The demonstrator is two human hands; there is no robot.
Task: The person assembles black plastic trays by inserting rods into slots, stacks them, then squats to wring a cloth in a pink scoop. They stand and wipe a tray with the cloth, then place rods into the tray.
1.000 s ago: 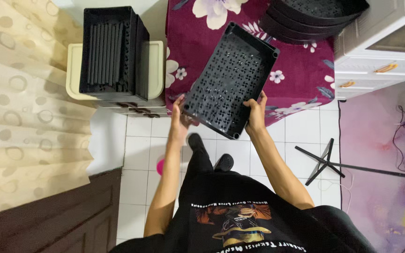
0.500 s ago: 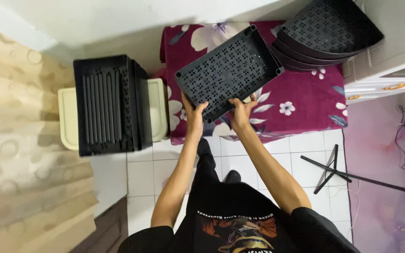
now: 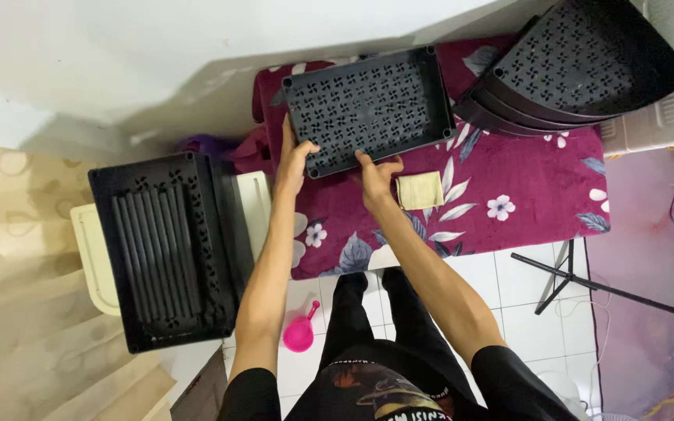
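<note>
A magenta floral-patterned cloth covered the worktop against the white wall. To the left, a black perforated plastic bin holding long black rods rested on a cream plastic stool. A stack of black quarter-round perforated plastic shelves sat at the worktop's far right corner. A black rectangular perforated plastic tray lay on the cloth. The left hand clamped its near-left corner; the right hand gripped its near edge. Just beside the right hand lay a small folded beige cloth. A pink plastic scoop lay on the white tiled floor.
</note>
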